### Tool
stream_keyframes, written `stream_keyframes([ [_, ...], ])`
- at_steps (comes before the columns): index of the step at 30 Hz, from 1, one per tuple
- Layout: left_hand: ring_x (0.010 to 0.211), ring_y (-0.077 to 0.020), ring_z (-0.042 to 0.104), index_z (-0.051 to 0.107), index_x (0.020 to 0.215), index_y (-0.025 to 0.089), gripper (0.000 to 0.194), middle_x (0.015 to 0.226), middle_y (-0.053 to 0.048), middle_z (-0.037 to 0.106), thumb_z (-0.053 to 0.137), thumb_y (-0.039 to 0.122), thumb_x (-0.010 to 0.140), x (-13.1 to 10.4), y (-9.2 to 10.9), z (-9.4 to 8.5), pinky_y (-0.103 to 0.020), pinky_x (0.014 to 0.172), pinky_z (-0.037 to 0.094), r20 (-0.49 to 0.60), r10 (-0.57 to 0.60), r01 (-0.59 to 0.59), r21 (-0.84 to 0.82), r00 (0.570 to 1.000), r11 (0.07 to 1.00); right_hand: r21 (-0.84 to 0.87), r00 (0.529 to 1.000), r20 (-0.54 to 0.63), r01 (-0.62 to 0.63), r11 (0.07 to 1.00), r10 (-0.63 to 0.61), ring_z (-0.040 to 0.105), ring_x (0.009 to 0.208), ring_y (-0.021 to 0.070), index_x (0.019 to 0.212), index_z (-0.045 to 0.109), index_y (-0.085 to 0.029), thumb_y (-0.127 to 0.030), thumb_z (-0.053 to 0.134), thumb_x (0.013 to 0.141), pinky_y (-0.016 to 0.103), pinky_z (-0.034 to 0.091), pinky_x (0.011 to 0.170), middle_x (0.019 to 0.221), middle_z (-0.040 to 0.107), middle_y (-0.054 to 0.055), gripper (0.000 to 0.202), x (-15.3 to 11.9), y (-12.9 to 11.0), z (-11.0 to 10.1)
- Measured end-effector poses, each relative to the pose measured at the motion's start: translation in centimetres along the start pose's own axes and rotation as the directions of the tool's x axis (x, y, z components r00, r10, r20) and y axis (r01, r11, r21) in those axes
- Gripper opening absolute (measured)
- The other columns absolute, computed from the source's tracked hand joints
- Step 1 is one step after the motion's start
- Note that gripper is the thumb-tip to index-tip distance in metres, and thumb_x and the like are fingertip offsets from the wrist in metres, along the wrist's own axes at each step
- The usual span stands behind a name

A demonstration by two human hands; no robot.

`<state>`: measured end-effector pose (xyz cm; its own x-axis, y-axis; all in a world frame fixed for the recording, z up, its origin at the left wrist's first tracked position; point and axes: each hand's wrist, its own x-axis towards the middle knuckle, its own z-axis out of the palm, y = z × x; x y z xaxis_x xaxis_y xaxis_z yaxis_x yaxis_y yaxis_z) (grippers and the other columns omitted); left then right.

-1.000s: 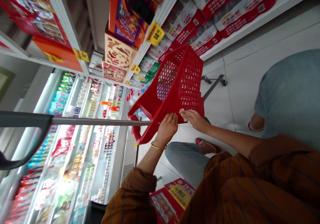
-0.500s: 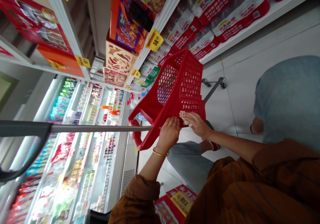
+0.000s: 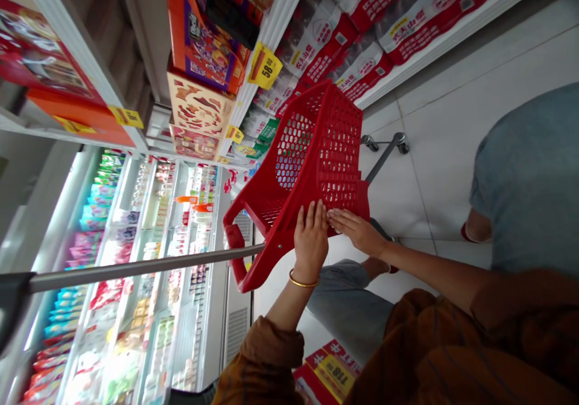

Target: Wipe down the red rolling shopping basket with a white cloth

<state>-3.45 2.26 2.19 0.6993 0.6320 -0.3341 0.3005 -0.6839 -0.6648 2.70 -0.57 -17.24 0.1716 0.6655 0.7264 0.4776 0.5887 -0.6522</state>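
resting on the red cart [image 3: 312,178], the left hand [image 3: 311,239] has fingers more spread than half a second ago; the right hand [image 3: 359,230] lies flat beside it, fingers together, the pale wad no longer plainly seen, so i cannot tell whether it pinches anything. the cart stands near shelved bottles [image 3: 316,40]; contact looks broader

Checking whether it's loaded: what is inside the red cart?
Inside the red cart, a honeycomb-holed wall and a slotted panel show. The near side wall covers the bottom, so whether anything lies there cannot be seen.
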Motion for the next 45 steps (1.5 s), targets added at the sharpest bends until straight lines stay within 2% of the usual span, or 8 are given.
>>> stream_keyframes([
  [5, 0.144, -0.0267, 0.026, 0.036, 0.144, 0.006, 0.051, 0.154, -0.013, 0.031, 0.037, 0.012, 0.093, 0.2, -0.7, 0.6, -0.046, 0.121, 0.022, 0.038, 0.008, -0.008, -0.004, 0.999, 1.000, 0.010, 0.997, 0.072, -0.031, 0.999, 0.030, 0.027, 0.144, 0.0187, 0.150, 0.023, -0.020, -0.002, 0.031, 0.093, 0.045, 0.037, 0.115, 0.151, 0.040, 0.006, 0.060, -2.1, 1.9, 0.6],
  [13, 0.145, -0.0270, 0.024, 0.038, 0.144, 0.010, 0.051, 0.154, -0.013, 0.030, 0.038, 0.012, 0.093, 0.2, -1.4, 1.4, -0.049, 0.119, 0.025, 0.030, 0.014, -0.012, -0.038, 0.999, 0.999, 0.035, 0.979, 0.056, -0.200, 0.979, 0.198, 0.050, 0.129, 0.0211, 0.142, 0.042, -0.019, -0.003, 0.030, 0.091, 0.049, 0.045, 0.107, 0.140, 0.054, 0.009, 0.055, -4.7, 4.0, 1.4],
  [19, 0.145, -0.0284, 0.023, 0.036, 0.145, 0.009, 0.052, 0.154, -0.013, 0.030, 0.037, 0.013, 0.094, 0.1, -1.1, 1.2, -0.051, 0.120, 0.021, 0.008, 0.013, -0.013, -0.039, 1.000, 0.999, 0.153, 0.921, -0.157, -0.335, 0.930, 0.357, 0.051, 0.123, 0.0242, 0.143, 0.040, -0.024, -0.012, 0.035, 0.094, 0.049, 0.046, 0.103, 0.134, 0.056, 0.011, 0.051, 0.3, 0.3, 1.1],
  [24, 0.146, -0.0261, 0.019, 0.018, 0.151, 0.016, 0.060, 0.157, -0.007, 0.021, 0.035, 0.014, 0.094, 0.6, -0.4, 1.5, -0.054, 0.120, 0.021, -0.050, 0.008, -0.012, -0.070, 0.999, 0.998, 0.136, 0.924, -0.145, -0.337, 0.932, 0.355, 0.046, 0.127, 0.0252, 0.147, 0.032, -0.020, -0.011, 0.033, 0.093, 0.049, 0.042, 0.106, 0.142, 0.048, 0.012, 0.055, 2.8, -0.8, 1.7],
  [28, 0.146, -0.0244, 0.022, 0.017, 0.151, 0.018, 0.060, 0.157, -0.005, 0.022, 0.034, 0.012, 0.094, 1.5, 0.4, 2.4, -0.051, 0.120, 0.022, -0.025, 0.059, -0.060, -0.081, 0.998, 0.995, 0.055, 0.944, -0.078, -0.317, 0.947, 0.321, 0.047, 0.125, 0.0261, 0.147, 0.034, -0.018, -0.010, 0.033, 0.093, 0.048, 0.042, 0.104, 0.141, 0.051, 0.012, 0.055, 0.8, 0.6, 2.7],
  [35, 0.145, -0.0274, 0.021, 0.030, 0.147, 0.010, 0.055, 0.155, -0.013, 0.026, 0.036, 0.011, 0.093, 2.1, 1.2, 2.8, -0.050, 0.121, 0.022, 0.008, 0.019, -0.018, -0.074, 1.000, 0.997, 0.029, 0.925, -0.076, -0.370, 0.928, 0.371, 0.049, 0.119, 0.0246, 0.145, 0.036, -0.021, -0.014, 0.034, 0.095, 0.045, 0.042, 0.101, 0.137, 0.054, 0.010, 0.051, -2.3, 2.3, 3.3],
  [42, 0.145, -0.0251, 0.023, 0.031, 0.145, 0.005, 0.051, 0.154, -0.015, 0.027, 0.035, 0.016, 0.096, 2.4, 2.4, 4.2, -0.045, 0.120, 0.026, 0.035, 0.047, -0.044, -0.072, 0.998, 0.996, 0.061, 0.835, -0.124, -0.532, 0.844, 0.536, 0.050, 0.113, 0.0275, 0.133, 0.049, -0.018, -0.010, 0.039, 0.088, 0.048, 0.044, 0.099, 0.123, 0.056, 0.012, 0.047, -6.1, 4.1, 4.1],
  [45, 0.144, -0.0262, 0.024, 0.031, 0.145, 0.002, 0.051, 0.154, -0.015, 0.027, 0.034, 0.013, 0.095, 2.6, 2.8, 4.5, -0.043, 0.120, 0.028, 0.045, 0.041, -0.039, -0.052, 0.998, 0.998, 0.074, 0.798, -0.150, -0.580, 0.812, 0.584, 0.050, 0.109, 0.0289, 0.131, 0.050, -0.015, -0.009, 0.039, 0.086, 0.050, 0.047, 0.096, 0.118, 0.055, 0.014, 0.046, -6.4, 4.2, 4.2],
])
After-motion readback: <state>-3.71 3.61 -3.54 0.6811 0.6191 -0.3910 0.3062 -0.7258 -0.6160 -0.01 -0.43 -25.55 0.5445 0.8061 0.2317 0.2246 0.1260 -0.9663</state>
